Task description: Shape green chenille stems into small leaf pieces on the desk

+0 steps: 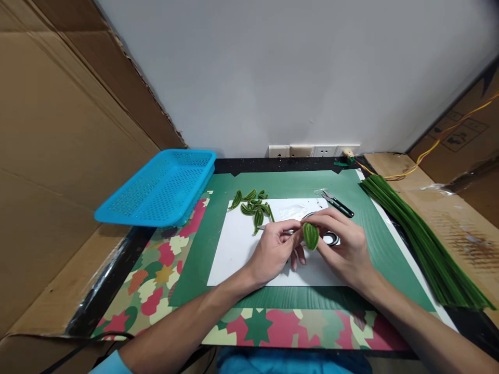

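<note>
A fuzzy green leaf (311,236), shaped from chenille stems, is held up over the white paper (237,259). My right hand (345,241) pinches it from the right with thumb and fingers. My left hand (275,249) meets it from the left, thumb and forefinger closed at its edge; the exact contact there is partly hidden. Behind my hands lies a pair of scissors (331,239), mostly covered, with one dark handle loop showing. Several finished-looking green leaves (255,208) are piled at the paper's upper left.
Thread snips (338,203) with black handles lie on the green mat (273,182). A long bundle of green chenille stems (424,244) rests along the right side. At the back left stands a blue perforated basket (156,189). Wall sockets (314,151) and a yellow cable (421,158) are behind.
</note>
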`<action>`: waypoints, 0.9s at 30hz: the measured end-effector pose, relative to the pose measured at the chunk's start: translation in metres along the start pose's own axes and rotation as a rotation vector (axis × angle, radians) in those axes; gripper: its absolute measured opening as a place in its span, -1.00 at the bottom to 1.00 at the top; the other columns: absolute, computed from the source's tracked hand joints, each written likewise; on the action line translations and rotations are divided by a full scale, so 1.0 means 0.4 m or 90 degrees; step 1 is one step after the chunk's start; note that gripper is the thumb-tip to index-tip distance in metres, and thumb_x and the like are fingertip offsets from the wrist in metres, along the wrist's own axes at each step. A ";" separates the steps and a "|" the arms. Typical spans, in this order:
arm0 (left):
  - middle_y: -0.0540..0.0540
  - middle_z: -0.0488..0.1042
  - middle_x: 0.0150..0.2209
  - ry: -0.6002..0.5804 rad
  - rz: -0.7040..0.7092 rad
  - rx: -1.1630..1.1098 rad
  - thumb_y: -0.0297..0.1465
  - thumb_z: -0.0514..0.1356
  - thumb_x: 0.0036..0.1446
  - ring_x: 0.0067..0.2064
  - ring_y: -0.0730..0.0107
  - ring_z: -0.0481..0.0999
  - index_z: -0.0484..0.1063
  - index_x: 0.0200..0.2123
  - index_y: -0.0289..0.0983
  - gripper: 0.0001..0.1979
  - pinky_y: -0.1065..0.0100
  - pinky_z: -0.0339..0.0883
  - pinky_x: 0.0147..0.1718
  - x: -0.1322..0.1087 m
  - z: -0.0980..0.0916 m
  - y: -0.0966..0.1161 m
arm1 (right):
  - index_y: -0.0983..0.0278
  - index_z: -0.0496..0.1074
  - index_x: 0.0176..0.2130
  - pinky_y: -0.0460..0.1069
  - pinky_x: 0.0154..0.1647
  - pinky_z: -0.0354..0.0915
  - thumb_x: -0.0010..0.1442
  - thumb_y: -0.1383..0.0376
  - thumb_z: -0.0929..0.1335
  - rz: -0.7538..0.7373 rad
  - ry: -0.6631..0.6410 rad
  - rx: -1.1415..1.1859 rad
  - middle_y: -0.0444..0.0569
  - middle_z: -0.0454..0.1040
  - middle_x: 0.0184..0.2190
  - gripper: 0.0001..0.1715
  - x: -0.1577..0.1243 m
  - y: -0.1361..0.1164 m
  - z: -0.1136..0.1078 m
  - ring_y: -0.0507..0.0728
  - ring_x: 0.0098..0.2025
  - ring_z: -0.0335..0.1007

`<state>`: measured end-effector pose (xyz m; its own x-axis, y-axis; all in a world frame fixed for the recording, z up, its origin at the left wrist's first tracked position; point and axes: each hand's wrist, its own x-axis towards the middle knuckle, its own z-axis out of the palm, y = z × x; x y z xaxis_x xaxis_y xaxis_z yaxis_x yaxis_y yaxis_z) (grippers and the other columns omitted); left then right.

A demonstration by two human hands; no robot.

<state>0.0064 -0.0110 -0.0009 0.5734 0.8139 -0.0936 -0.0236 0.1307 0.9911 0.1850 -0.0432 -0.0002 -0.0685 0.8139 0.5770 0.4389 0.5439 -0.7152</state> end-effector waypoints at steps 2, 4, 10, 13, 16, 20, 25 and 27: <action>-0.06 0.50 -0.52 -0.008 -0.008 -0.006 0.06 0.25 0.27 -0.57 0.41 0.50 0.55 -0.19 -0.34 -0.49 0.44 0.38 -0.61 -0.001 0.002 0.002 | 0.25 0.59 -0.12 -0.02 -0.37 0.44 0.31 0.45 0.36 0.004 0.011 0.012 0.00 0.57 -0.23 -0.78 -0.001 0.001 -0.004 0.07 -0.33 0.48; -0.04 0.49 -0.55 -0.013 -0.007 -0.001 0.05 0.23 0.30 -0.59 0.44 0.46 0.52 -0.22 -0.32 -0.51 0.45 0.36 -0.61 -0.002 0.002 0.004 | 0.24 0.60 -0.12 -0.03 -0.36 0.45 0.31 0.46 0.36 0.018 0.013 0.025 -0.01 0.58 -0.24 -0.77 -0.002 0.001 -0.006 0.08 -0.30 0.50; 0.02 0.41 -0.59 0.010 -0.002 0.032 0.00 0.17 0.37 -0.65 0.52 0.36 0.44 -0.30 -0.30 -0.54 0.50 0.22 -0.69 -0.007 0.001 0.011 | 0.28 0.56 -0.14 -0.03 -0.34 0.43 0.34 0.43 0.36 0.026 -0.011 -0.007 -0.01 0.58 -0.25 -0.84 -0.002 0.001 -0.004 0.07 -0.32 0.50; 0.04 0.38 -0.59 0.026 0.007 0.062 -0.03 0.15 0.39 -0.64 0.53 0.34 0.45 -0.31 -0.30 -0.56 0.50 0.20 -0.68 -0.007 0.000 0.008 | 0.29 0.55 -0.18 -0.04 -0.36 0.39 0.32 0.46 0.36 0.013 -0.028 -0.039 -0.02 0.58 -0.28 -0.84 -0.002 0.006 -0.007 0.06 -0.36 0.47; 0.05 0.37 -0.59 0.045 0.014 0.094 -0.10 0.16 0.40 -0.63 0.53 0.33 0.48 -0.29 -0.31 -0.61 0.50 0.19 -0.67 -0.007 -0.002 0.005 | 0.27 0.52 -0.27 -0.05 -0.37 0.35 0.29 0.49 0.35 0.018 -0.040 -0.044 -0.07 0.55 -0.36 -0.83 -0.001 0.014 -0.009 0.04 -0.39 0.43; 0.04 0.35 -0.59 0.055 0.022 0.135 -0.19 0.17 0.38 -0.63 0.56 0.28 0.48 -0.41 -0.31 -0.63 0.49 0.16 -0.62 -0.008 -0.008 0.014 | 0.28 0.51 -0.29 -0.05 -0.41 0.32 0.30 0.46 0.35 -0.005 -0.045 -0.059 -0.08 0.50 -0.43 -0.84 -0.003 0.023 -0.006 0.04 -0.44 0.37; 0.02 0.36 -0.59 0.051 0.049 0.183 -0.34 0.19 0.31 -0.57 0.54 0.30 0.40 -0.58 -0.31 -0.62 0.46 0.14 -0.54 -0.009 -0.014 0.029 | 0.29 0.51 -0.27 -0.06 -0.42 0.32 0.31 0.47 0.35 -0.047 -0.061 -0.066 -0.08 0.48 -0.44 -0.85 -0.009 0.031 0.000 0.04 -0.45 0.36; 0.00 0.35 -0.60 0.055 0.057 0.216 -0.35 0.16 0.31 -0.54 0.50 0.31 0.39 -0.63 -0.30 -0.57 0.44 0.14 -0.50 -0.009 -0.017 0.031 | 0.29 0.51 -0.26 -0.07 -0.43 0.32 0.32 0.46 0.36 -0.067 -0.061 -0.075 -0.07 0.49 -0.44 -0.86 -0.011 0.032 0.003 0.04 -0.46 0.36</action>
<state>-0.0014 -0.0086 0.0110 0.5094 0.8605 0.0022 0.2108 -0.1273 0.9692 0.1900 -0.0395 -0.0125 -0.2021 0.7724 0.6021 0.5263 0.6041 -0.5984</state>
